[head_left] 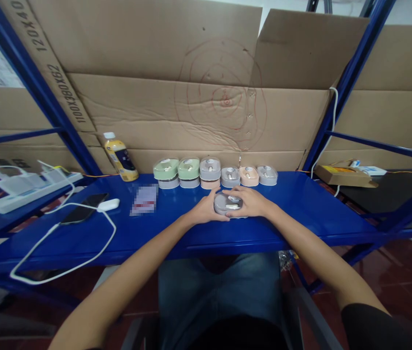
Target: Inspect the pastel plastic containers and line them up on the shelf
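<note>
A small grey box with a clear domed lid is between my two hands, low over the front part of the blue shelf. My left hand is curled around its left side. From the right, my right hand grips it, fingers over the lid and front. A pale edge shows beneath the box; I cannot tell what it belongs to. Behind my hands stands a row of similar boxes: a green box, a second green box and a grey box on top of others, then a peach box between single grey ones.
A yellow drink bottle stands at the back left. Near it lie a blurred packet, a dark phone and a looping white cable. A power strip is at far left. Cardboard walls the back; blue posts flank it.
</note>
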The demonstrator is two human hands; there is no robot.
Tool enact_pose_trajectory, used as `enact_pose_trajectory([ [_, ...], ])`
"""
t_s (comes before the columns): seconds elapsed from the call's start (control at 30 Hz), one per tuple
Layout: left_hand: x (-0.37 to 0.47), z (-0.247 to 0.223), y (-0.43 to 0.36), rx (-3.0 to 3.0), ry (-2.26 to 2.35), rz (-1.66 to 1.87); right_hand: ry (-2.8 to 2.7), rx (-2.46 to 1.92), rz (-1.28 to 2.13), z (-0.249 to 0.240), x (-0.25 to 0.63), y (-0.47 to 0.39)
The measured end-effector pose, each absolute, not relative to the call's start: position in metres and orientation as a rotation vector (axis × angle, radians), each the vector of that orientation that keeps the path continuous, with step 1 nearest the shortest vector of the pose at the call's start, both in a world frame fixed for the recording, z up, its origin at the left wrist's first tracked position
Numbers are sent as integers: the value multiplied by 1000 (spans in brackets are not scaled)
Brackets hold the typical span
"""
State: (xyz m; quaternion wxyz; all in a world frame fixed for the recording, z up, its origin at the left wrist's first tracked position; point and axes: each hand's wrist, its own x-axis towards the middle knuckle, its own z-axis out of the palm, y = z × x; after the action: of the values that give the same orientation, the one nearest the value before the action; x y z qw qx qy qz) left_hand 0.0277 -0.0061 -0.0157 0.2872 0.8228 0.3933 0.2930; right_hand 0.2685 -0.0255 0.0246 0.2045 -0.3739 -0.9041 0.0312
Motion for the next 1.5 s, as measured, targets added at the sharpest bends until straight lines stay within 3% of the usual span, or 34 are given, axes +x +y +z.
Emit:
enact_pose_trajectory([
  [0.3, 27, -15, -7, 2172, 1060, 750, -2556, -1082, 37, 27, 267, -27],
  [0.53, 23, -16, -9, 2189, 1020, 817, -2454, -883, 256, 2, 292, -24],
  [0.67, 19, -19, -6, 2165, 1032, 926, -2275, -931, 258, 11, 313, -11],
  [0.87, 18, -23, 2, 2197, 1156, 992, -1535, -1578, -179, 50, 350, 44],
  [1.17, 20, -21, 0, 2243, 1173, 945, -1246, -2098, -284, 33, 346, 89],
  [1.4, 21, -24, 3, 2282, 1197, 914, -1564, -1735, -536, 54, 301, 65],
  [1.5, 22, -25, 4, 2336, 1161, 938, -1837, -1612, -399, 69, 240, 62],
])
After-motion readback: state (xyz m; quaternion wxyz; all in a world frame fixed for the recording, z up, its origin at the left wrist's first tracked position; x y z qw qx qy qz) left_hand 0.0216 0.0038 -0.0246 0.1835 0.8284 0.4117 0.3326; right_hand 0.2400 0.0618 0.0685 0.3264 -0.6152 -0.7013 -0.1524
